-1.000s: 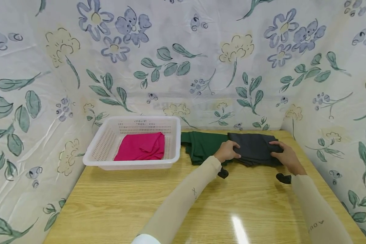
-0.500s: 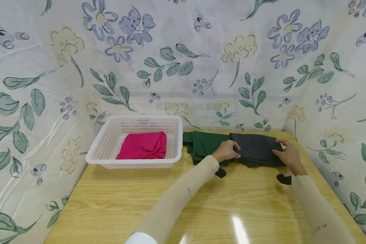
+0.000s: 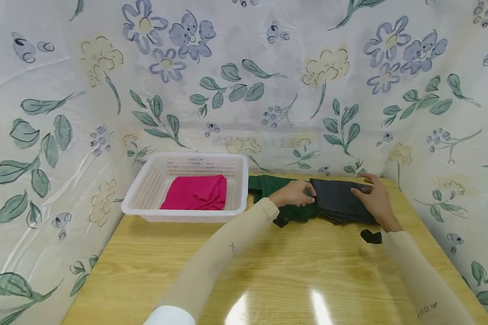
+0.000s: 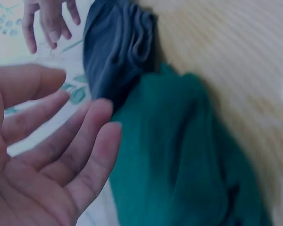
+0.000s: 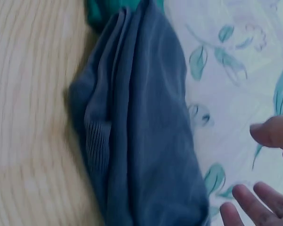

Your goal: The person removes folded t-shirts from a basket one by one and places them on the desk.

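Note:
A folded dark grey garment (image 3: 339, 201) lies at the back right of the table, its layered folds and a ribbed edge showing in the right wrist view. Against its left side lies a folded green garment (image 4: 165, 155). My left hand (image 3: 294, 194) hovers over the green cloth near the grey one's left edge, fingers loosely bent with nothing in them. Raised over the grey garment's right end is my right hand (image 3: 376, 201), fingers spread and holding nothing. Both wrist views show the fingers apart from the cloth.
A white plastic basket (image 3: 146, 211) stands at the back left of the wooden table (image 3: 293, 271). Inside it lies a folded pink cloth (image 3: 195, 194). A flower-printed sheet (image 3: 244, 122) hangs behind the table and along both sides.
Both hands have let go of the grey garment. The left hand has drawn left over the green cloth, and the right has lifted with its fingers spreading. The head view has shifted slightly.

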`<state>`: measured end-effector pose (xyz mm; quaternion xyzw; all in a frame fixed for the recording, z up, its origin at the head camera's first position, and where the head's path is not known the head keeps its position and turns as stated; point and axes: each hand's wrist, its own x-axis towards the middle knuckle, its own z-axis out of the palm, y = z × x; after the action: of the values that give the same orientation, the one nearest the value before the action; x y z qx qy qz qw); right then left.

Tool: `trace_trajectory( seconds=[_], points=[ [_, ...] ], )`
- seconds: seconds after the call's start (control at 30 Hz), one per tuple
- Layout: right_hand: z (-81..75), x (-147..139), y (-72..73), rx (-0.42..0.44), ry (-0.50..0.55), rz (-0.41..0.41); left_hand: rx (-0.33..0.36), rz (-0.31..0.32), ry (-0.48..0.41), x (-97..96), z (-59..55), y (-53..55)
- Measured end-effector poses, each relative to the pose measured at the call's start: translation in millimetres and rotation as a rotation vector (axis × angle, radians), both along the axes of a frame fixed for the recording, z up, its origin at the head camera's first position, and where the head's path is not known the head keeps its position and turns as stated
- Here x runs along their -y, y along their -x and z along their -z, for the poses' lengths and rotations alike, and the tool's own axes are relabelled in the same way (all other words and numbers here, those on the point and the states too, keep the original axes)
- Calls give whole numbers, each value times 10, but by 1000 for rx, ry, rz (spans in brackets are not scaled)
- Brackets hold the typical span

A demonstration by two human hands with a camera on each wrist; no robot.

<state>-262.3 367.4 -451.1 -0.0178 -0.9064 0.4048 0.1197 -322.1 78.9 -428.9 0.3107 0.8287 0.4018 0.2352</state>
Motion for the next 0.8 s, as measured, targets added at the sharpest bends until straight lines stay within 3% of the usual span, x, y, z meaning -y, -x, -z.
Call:
trace_trajectory(
  seconds=[0.17, 0.43, 0.7, 0.8],
  points=[
    [-82, 194, 25, 43, 32, -116, -9, 70, 5, 218, -99, 59],
    [-166, 521, 90, 64, 43, -257, 25, 44, -47, 599, -253, 102],
    [-166, 872, 142, 68, 64, -316, -115, 56, -28, 982, -396, 117],
    [-177, 1014, 165, 67, 85, -344, -152, 25, -35, 1147, -425, 91]
  ],
)
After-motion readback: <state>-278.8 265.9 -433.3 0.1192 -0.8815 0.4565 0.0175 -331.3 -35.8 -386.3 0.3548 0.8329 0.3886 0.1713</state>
